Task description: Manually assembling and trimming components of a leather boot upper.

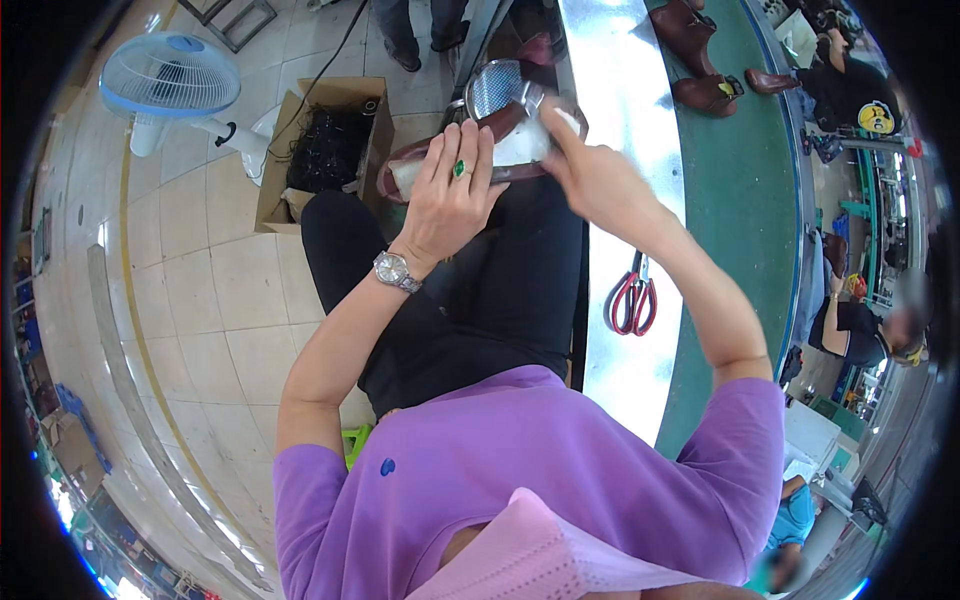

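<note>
A dark reddish-brown shoe [396, 176] lies crosswise over my lap, with white material [520, 146] showing along it. My left hand [450, 185], wearing a green-stoned ring, lays its fingers over the shoe's left part and holds it. At the shoe's right end is my right hand [600, 185], its fingers curled in and slightly blurred by motion. Whatever its fingertips grip is hidden, though a pale, shiny piece [527, 97] shows just beyond them. Behind the shoe stands a round metal mesh piece [494, 88].
Red-handled scissors [634, 300] lie on the metal bench [625, 385] at my right. Brown boots [690, 40] stand on the green belt [735, 190] beyond. Left of my knees is a cardboard box [375, 150] of black tangled strands, with a fan [170, 80] behind. Other people work at far right.
</note>
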### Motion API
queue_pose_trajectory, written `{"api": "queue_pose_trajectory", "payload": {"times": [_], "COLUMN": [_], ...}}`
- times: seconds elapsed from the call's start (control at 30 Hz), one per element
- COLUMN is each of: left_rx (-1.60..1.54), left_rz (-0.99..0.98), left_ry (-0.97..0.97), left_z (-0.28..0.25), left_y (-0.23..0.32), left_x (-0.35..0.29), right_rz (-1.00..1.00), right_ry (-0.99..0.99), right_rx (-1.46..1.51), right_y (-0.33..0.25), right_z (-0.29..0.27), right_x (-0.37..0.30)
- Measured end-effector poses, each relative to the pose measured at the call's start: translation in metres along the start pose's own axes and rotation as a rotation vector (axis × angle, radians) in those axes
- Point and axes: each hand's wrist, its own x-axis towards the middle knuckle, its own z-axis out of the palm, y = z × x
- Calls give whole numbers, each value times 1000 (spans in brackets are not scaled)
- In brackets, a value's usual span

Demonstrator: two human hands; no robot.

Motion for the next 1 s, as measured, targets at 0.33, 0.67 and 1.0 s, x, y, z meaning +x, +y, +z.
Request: {"api": "queue_pose_trajectory", "payload": {"times": [0.33, 0.67, 1.0], "left_rx": [19, 31, 63], "left_rz": [-68, -105, -87], "left_ry": [8, 42, 81], "left_z": [0, 5, 7], "left_y": [-1, 3, 7], "left_x": [1, 1, 4], "right_rz": [-9, -106, -251], "right_ry": [-8, 8, 166], "right_rx": [112, 217, -88], "right_y": [18, -10, -28], "right_z": [2, -21, 3], "right_x": [23, 16, 11]}}
